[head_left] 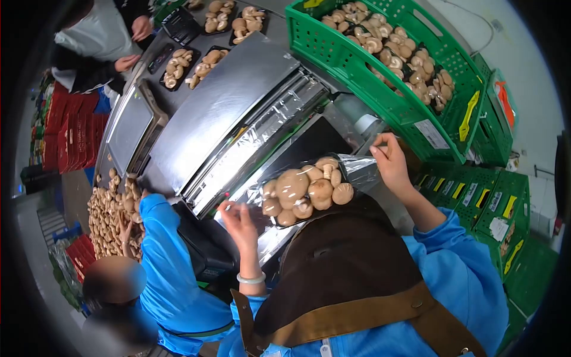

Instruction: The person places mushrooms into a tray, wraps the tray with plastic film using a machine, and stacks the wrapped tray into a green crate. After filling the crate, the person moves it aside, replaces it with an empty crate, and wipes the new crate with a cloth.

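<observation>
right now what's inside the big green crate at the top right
The green crate holds many brown mushrooms, some showing pale stems, with dark patches between that may be trays. Its floor and anything lower down are hidden beneath them.

A grey steel worktop bears several black trays of brown mushrooms at its far end, lying near one another beside a stack of black trays. A flat-topped scale stands along its left edge, and a heap of loose mushrooms spreads just below the scale, hiding whatever is under it. Next to the worktop, a steel wrapping machine carries shiny, creased clear film.
</observation>
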`<state>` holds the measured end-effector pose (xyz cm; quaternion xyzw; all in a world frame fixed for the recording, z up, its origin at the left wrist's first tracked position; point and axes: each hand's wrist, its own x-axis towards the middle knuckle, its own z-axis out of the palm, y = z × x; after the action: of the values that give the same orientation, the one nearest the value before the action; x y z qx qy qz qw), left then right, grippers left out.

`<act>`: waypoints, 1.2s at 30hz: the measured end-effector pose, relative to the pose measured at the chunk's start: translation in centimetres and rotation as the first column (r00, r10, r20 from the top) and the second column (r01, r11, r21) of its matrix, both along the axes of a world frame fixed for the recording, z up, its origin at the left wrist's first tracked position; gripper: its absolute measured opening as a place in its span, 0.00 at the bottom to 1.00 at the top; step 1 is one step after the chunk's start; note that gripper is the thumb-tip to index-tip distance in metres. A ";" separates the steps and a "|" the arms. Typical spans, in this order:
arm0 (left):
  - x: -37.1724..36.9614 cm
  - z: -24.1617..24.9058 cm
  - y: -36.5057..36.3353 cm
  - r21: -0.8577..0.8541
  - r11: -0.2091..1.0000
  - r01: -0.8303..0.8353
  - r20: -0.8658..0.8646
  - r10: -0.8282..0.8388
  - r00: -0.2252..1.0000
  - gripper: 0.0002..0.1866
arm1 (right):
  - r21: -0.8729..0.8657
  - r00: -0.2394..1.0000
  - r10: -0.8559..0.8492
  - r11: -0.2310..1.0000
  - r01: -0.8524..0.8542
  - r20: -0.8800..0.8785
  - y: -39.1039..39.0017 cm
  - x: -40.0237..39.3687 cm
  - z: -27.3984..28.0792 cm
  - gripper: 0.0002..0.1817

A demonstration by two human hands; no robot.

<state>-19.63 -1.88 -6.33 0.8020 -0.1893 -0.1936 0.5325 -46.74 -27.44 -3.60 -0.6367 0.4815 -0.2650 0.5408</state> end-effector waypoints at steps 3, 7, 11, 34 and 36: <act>-0.8 -2.4 -3.1 0.399 0.904 0.153 0.533 -0.365 0.763 0.08 | -0.182 0.967 -0.172 0.974 0.137 -0.190 1.9 -1.8 -7.6 0.08; -1.4 -2.8 -9.0 0.472 0.801 0.368 0.573 -0.596 0.562 0.17 | -0.257 0.896 -0.251 0.953 0.162 -0.366 6.2 1.4 -17.1 0.10; -4.1 -2.8 -11.4 -0.221 0.860 0.460 -0.272 -0.507 0.818 0.26 | 0.665 0.487 -0.476 0.653 -0.362 0.732 9.6 1.1 -12.3 0.15; -16.2 11.3 -37.9 -0.084 0.162 0.983 0.209 -0.962 0.176 0.14 | 0.202 0.760 -0.468 0.883 0.424 0.451 -13.6 -14.1 16.1 0.31; -18.1 10.8 -44.5 0.193 0.008 0.981 0.516 -0.851 -0.095 0.17 | 0.172 0.635 -0.608 0.773 0.611 0.476 -18.0 -17.1 13.8 0.30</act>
<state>-37.70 -46.36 4.50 0.3822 -0.8431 -0.2656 0.2693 -63.85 -45.48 10.16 -0.3454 0.5074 -0.5901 0.5244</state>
